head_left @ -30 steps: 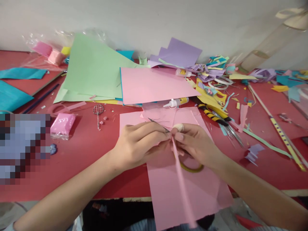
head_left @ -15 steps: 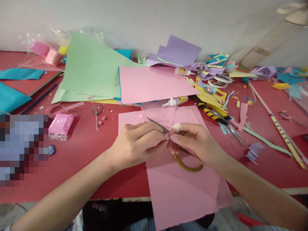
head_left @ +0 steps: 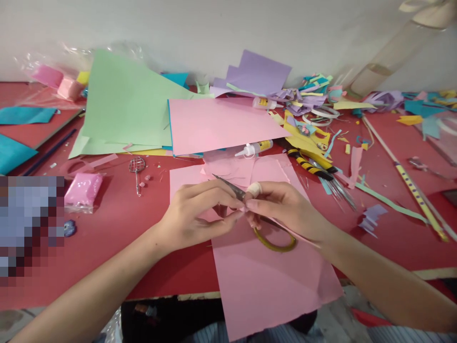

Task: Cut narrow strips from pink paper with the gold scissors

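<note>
My left hand (head_left: 200, 209) comes in from the left, thumb and index finger meeting at a tiny pink piece (head_left: 243, 208), too small to make out well. Against the same piece press the thumb and fingertips of my right hand (head_left: 285, 207), which has a white wrap (head_left: 254, 189) on one finger. Scissors (head_left: 274, 247) with a yellow-green handle run through my right hand's fingers, their pointed blade slanting up and left behind the fingertips. Part of the scissors is hidden by the hands. Below lies a large pink paper sheet (head_left: 264, 290), hanging over the table's front edge.
Behind are a green sheet (head_left: 124, 105), a pink sheet (head_left: 221, 124), purple paper (head_left: 264, 71) and a glue bottle (head_left: 255, 148). Black-and-yellow pliers (head_left: 310, 162) and paper scraps lie right. At left are a small wire racket (head_left: 137, 166) and a pink clay packet (head_left: 84, 189).
The fingers of my left hand have opened out a little, its thumb now showing apart from the other fingers. Both hands stay together at the pink piece. The view has shifted slightly right.
</note>
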The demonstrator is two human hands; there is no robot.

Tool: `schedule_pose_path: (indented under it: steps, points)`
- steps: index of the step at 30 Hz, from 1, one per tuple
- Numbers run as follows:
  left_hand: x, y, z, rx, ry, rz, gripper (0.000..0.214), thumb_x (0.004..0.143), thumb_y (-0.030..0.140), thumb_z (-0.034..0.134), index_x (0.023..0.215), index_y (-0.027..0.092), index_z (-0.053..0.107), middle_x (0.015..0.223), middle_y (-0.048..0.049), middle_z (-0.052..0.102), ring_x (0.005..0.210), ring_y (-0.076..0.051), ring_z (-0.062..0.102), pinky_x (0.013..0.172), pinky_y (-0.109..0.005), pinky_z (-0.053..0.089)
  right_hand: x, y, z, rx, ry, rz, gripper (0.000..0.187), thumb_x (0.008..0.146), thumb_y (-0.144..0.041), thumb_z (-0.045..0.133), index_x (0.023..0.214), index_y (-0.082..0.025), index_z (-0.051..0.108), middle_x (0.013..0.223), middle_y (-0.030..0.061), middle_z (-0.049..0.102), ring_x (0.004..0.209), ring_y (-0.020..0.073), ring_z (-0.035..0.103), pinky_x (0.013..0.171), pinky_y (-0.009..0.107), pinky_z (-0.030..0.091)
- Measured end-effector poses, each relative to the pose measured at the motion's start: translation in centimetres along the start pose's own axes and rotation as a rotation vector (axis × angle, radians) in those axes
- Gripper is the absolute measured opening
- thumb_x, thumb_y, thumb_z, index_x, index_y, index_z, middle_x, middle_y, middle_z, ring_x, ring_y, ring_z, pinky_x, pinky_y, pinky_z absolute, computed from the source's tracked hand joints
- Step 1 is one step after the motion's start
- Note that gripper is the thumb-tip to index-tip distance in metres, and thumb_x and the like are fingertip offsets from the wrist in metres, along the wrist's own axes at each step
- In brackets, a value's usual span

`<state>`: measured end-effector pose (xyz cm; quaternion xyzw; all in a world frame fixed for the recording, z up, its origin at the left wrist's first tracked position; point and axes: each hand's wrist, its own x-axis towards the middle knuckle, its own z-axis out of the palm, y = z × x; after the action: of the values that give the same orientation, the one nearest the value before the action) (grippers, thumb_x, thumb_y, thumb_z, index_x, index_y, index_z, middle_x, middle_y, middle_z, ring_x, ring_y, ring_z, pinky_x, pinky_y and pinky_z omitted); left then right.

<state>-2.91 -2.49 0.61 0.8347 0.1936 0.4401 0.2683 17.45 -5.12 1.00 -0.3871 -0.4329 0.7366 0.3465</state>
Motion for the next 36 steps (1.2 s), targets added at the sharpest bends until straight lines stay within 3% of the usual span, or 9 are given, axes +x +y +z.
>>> schedule_pose_path:
  steps: [6,14,24,28,36]
  points:
    - [-0.01,-0.14,-0.14,0.028,-0.018,0.023,0.009,0.083,0.007,0.069,0.089,0.012,0.065,0.083,-0.0062,0.070,0.071,-0.011,0.067,0.059,-0.019,0.057,-0.17,0.23,-0.15,-0.090,0.013,-0.016,0.017,0.084,-0.031,0.074,0.081,-0.017,0.067,0.063,-0.0020,0.063,0.058,0.0088,0.059,0.056,0.020,0.048]
    - [-0.20,-0.54,-0.46,0.263,-0.003,0.121,0.007,0.084,0.016,0.072,0.085,0.015,0.065,0.081,-0.0030,0.072,0.071,-0.011,0.070,0.062,-0.019,0.058,-0.02,0.46,0.01,-0.136,0.066,-0.016,0.020,0.084,-0.035,0.073,0.080,-0.017,0.066,0.061,-0.0018,0.061,0.054,0.0096,0.056,0.051,0.021,0.045]
    - [-0.64,-0.80,-0.78,0.402,-0.085,0.166,0.008,0.084,0.012,0.070,0.091,0.015,0.066,0.085,-0.0032,0.074,0.076,-0.013,0.072,0.067,-0.022,0.060,-0.18,0.65,0.39,-0.295,0.171,-0.126,0.014,0.087,-0.031,0.069,0.082,-0.018,0.066,0.068,-0.0016,0.061,0.062,0.0100,0.056,0.057,0.022,0.044]
    - [-0.58,-0.68,-0.77,0.387,-0.045,0.182,0.010,0.082,0.012,0.073,0.087,0.014,0.064,0.081,-0.0032,0.074,0.071,-0.012,0.071,0.061,-0.020,0.058,-0.27,0.33,0.68,-0.187,0.128,-0.132,0.014,0.087,-0.028,0.069,0.079,-0.017,0.067,0.066,-0.0012,0.060,0.060,0.0100,0.055,0.056,0.023,0.044]
    - [0.21,-0.06,-0.98,0.303,-0.014,0.225,0.008,0.083,0.013,0.072,0.086,0.014,0.065,0.078,-0.0034,0.074,0.067,-0.010,0.071,0.059,-0.018,0.058,0.06,0.27,0.44,0.034,0.036,0.001,0.014,0.082,-0.027,0.075,0.076,-0.016,0.070,0.069,-0.0002,0.063,0.058,0.0086,0.055,0.055,0.022,0.044]
